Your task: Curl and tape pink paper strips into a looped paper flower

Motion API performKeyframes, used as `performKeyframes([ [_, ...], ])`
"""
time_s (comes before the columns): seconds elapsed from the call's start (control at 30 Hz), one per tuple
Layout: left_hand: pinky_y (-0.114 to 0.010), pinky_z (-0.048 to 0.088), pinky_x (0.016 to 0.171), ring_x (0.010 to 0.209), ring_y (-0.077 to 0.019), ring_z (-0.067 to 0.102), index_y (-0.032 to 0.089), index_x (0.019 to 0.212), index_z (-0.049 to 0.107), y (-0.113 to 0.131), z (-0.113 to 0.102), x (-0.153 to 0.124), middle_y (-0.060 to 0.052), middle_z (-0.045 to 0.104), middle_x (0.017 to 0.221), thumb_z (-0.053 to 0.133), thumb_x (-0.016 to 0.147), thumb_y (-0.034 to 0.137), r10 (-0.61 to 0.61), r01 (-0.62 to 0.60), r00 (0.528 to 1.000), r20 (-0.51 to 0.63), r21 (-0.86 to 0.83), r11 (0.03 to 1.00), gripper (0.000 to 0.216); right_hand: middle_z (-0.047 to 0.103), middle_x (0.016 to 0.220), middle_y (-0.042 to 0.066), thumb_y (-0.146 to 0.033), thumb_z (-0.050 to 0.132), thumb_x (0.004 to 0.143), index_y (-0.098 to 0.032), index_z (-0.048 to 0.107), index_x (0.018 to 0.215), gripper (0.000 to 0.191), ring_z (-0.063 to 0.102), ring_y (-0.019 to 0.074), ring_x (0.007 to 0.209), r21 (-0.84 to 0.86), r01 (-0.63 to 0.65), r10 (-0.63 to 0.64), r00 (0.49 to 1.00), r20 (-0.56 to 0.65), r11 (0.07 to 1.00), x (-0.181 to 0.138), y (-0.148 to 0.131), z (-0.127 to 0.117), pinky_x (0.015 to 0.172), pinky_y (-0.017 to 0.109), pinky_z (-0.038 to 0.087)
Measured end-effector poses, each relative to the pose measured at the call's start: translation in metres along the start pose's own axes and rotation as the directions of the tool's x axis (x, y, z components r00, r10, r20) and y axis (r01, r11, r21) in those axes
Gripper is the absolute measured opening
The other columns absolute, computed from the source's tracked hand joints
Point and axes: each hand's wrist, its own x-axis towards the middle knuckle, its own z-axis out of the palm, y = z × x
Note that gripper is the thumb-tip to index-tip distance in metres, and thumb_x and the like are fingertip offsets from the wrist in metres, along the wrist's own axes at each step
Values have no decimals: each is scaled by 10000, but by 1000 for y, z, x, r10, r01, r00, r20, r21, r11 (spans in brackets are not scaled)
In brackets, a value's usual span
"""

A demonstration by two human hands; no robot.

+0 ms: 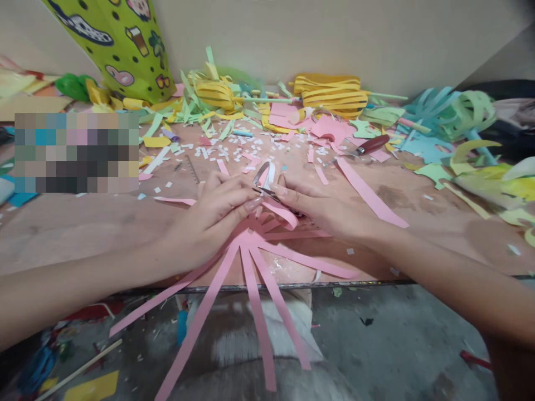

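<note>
Pink paper (pixel 251 238), cut into long strips fanning out from one middle, lies directly below the fingers, several strips hanging over the table's (pixel 83 223) near edge. From my remote post, through the head camera, I see the left hand (pixel 217 206) with its thumb and forefinger pinched together on the paper. Opposite, the right hand (pixel 311 203) has its fingers clamped on scissors (pixel 270 192), the handles mostly hidden from me under the palm and the metal pointing at the left fingertips. One strip end (pixel 290 218) curls just below the right fingers, and a pale loop (pixel 271 169) stands just above both sets of fingertips; I cannot tell whether the two join. Beyond the right fingers I make out a loose pink strip (pixel 371 193) and, farther off, a red-handled knife (pixel 373 146). White scraps (pixel 273 147) litter the wood ahead of the fingers. Well past them, near the wall, I see yellow paper lanterns (pixel 332 94) and, farther left, a green printed bag (pixel 129 55).
</note>
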Motion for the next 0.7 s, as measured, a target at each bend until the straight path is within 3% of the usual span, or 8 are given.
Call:
performKeyframes([
  [0.23,-372,332,971,1010,-212,451,227,992,653,-2,3,-1,-5,644,1039,413,1085,310,37,-35,998,-58,31,999,271,712,1137,28,-465,617,964,-270,631,1143,266,704,157,994,29,-30,31,999,-16,999,-1,-2,6,790,292,647],
  [0.43,-372,305,952,990,-209,420,216,990,646,2,1,-1,-5,624,1015,429,1084,298,51,-49,997,-54,41,998,250,660,1328,31,-454,617,963,-291,605,1248,328,704,151,996,85,-51,53,998,-18,995,-4,2,9,818,286,639],
  [0.7,-374,306,937,979,-211,401,220,945,632,4,1,-1,-4,617,1004,429,1083,290,57,-55,996,-68,23,998,255,639,1387,24,-412,597,985,-308,590,1318,349,692,137,981,132,-3,1,1000,13,991,-6,0,15,735,238,629],
])
